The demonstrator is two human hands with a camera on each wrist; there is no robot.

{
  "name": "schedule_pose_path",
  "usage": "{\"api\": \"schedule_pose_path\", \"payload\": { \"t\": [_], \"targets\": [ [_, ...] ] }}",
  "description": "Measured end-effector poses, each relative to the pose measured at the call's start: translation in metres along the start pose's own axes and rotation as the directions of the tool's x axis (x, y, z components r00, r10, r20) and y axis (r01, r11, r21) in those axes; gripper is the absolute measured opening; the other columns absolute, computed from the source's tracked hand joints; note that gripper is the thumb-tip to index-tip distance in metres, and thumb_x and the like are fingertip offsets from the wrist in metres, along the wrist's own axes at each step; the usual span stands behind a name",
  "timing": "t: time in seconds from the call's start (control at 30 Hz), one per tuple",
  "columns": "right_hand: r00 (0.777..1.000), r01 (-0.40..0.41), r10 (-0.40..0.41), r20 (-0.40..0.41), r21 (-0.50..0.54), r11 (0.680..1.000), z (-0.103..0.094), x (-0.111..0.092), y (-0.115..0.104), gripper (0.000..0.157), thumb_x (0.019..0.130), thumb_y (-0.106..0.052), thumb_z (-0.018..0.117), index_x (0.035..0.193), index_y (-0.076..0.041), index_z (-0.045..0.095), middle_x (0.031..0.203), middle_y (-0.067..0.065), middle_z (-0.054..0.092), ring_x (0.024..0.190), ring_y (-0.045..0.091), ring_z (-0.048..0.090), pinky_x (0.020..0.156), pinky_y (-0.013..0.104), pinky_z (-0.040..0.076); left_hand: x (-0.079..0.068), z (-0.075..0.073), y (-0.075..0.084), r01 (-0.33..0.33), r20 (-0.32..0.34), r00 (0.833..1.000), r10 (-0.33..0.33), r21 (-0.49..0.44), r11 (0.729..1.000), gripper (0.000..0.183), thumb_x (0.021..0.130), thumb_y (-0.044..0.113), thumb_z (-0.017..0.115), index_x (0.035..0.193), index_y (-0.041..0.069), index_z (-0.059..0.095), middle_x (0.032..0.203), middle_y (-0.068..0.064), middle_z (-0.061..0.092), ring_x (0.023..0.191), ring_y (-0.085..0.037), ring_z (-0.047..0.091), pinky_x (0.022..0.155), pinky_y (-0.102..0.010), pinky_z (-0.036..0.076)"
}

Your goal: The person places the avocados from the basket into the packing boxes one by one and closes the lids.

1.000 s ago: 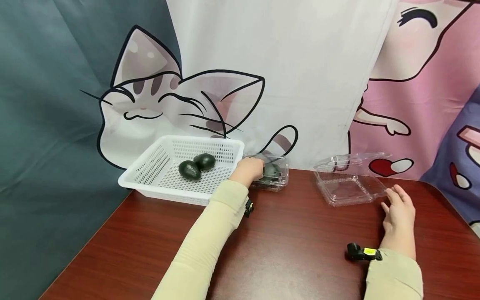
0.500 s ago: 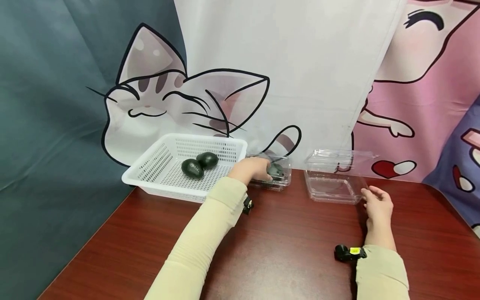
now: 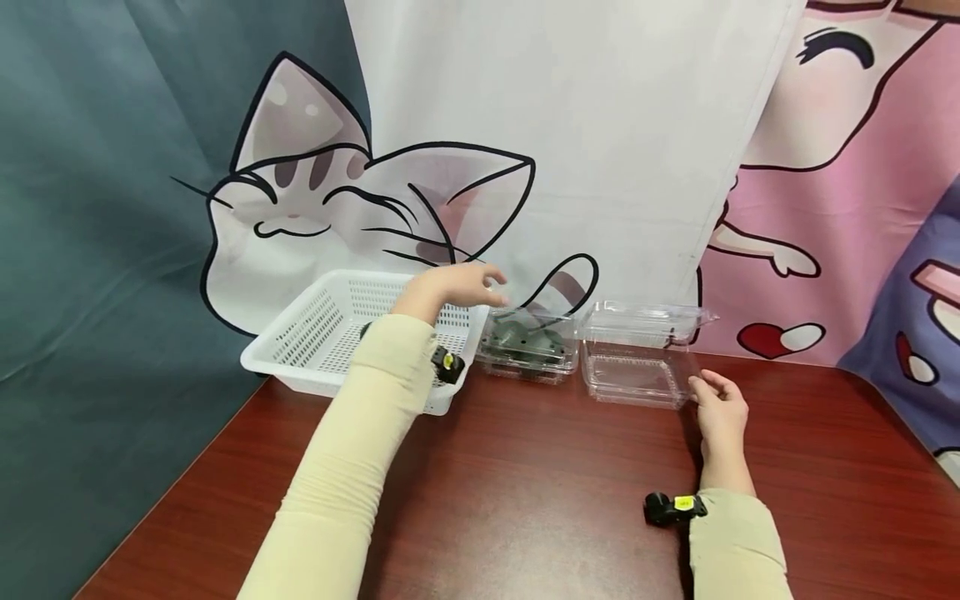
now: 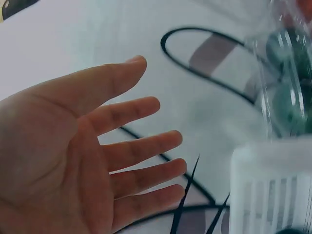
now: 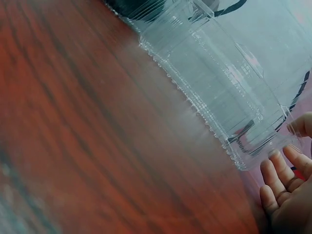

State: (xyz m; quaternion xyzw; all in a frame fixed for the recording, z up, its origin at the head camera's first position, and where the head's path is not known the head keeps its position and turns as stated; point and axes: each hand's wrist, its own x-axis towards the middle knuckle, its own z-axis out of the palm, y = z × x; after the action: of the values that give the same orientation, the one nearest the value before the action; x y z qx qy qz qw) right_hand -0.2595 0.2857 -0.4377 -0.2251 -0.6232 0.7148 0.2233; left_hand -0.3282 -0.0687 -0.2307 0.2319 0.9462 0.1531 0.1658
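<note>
My left hand [image 3: 467, 285] is raised over the right back part of the white plastic basket [image 3: 281, 337], holding nothing. In the left wrist view its fingers are extended and spread. Just right of the basket, dark green avocados [image 3: 543, 344] show through a closed clear clamshell box [image 3: 517, 367]. Beside that box stands a second clear clamshell container [image 3: 630, 379] with its lid raised and nothing inside. My right hand [image 3: 722, 417] pinches this container's right edge between thumb and fingertips. An avocado [image 3: 365, 331] in the basket is mostly hidden behind my left sleeve.
The reddish-brown wooden table [image 3: 540, 492] stretches toward me in front of the containers. Close behind them hangs a cartoon-printed curtain [image 3: 637, 167]. A small black wrist camera [image 3: 663, 508] sits on my right wrist, near the tabletop.
My left hand has left the filled box and moved up and left over the basket. My right hand and the open container have slid left, up to the filled box.
</note>
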Motion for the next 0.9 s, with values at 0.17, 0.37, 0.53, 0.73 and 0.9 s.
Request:
{"api": "schedule_pose_path", "payload": {
  "t": [0.17, 0.37, 0.53, 0.73, 0.9],
  "targets": [
    [1.0, 0.017, -0.017, 0.006, 0.012, 1.0, 0.001, 0.0, 0.003, 0.023, 0.084, -0.009, 0.064, 0.105, -0.002, 0.059, 0.064, -0.016, 0.056, 0.053, -0.003, 0.056, 0.057, 0.01, 0.041, -0.001, -0.012, -0.032, 0.043, -0.092, 0.995, -0.043, -0.001, 0.999, 0.048, 0.094, 0.03, 0.054, 0.136, 0.008, 0.044, 0.134, -0.017, 0.047, 0.12, -0.029, 0.046, 0.099, -0.041, 0.036],
    [1.0, 0.03, -0.03, -0.01, -0.015, 0.999, 0.001, 0.002, 0.003, 0.018, 0.083, -0.009, 0.064, 0.1, -0.006, 0.059, 0.062, -0.016, 0.055, 0.053, -0.004, 0.054, 0.056, 0.011, 0.041, 0.004, -0.014, -0.075, 0.132, -0.173, 0.976, -0.13, -0.003, 0.991, 0.044, 0.093, 0.026, 0.053, 0.129, 0.0, 0.049, 0.13, -0.017, 0.049, 0.118, -0.032, 0.047, 0.098, -0.043, 0.036],
    [0.999, 0.027, -0.029, -0.015, -0.079, 0.997, -0.003, 0.002, 0.003, 0.027, 0.085, -0.015, 0.064, 0.108, -0.002, 0.058, 0.064, -0.019, 0.054, 0.06, -0.004, 0.053, 0.059, 0.011, 0.039, 0.003, 0.001, -0.113, 0.314, -0.124, 0.938, -0.324, -0.097, 0.945, 0.052, 0.089, 0.02, 0.054, 0.134, -0.001, 0.041, 0.136, -0.02, 0.042, 0.122, -0.038, 0.04, 0.099, -0.051, 0.032],
    [0.999, 0.038, -0.041, -0.017, -0.128, 0.991, -0.003, 0.001, 0.006, 0.032, 0.085, -0.019, 0.064, 0.111, -0.001, 0.058, 0.064, -0.02, 0.054, 0.06, -0.005, 0.052, 0.059, 0.013, 0.038, 0.002, 0.023, -0.142, 0.493, 0.017, 0.868, -0.495, -0.142, 0.859, 0.073, 0.084, 0.02, 0.062, 0.146, 0.009, 0.025, 0.145, -0.022, 0.027, 0.128, -0.044, 0.029, 0.099, -0.056, 0.028],
    [0.998, 0.058, -0.061, -0.023, -0.122, 0.991, 0.001, 0.001, 0.004, 0.034, 0.085, -0.017, 0.065, 0.112, 0.001, 0.058, 0.063, -0.021, 0.054, 0.061, -0.003, 0.052, 0.059, 0.014, 0.039, 0.004, 0.027, -0.153, 0.552, -0.003, 0.831, -0.557, -0.124, 0.824, 0.09, 0.079, 0.024, 0.072, 0.149, 0.012, 0.017, 0.147, -0.026, 0.019, 0.129, -0.047, 0.024, 0.099, -0.056, 0.029]
  ]
}}
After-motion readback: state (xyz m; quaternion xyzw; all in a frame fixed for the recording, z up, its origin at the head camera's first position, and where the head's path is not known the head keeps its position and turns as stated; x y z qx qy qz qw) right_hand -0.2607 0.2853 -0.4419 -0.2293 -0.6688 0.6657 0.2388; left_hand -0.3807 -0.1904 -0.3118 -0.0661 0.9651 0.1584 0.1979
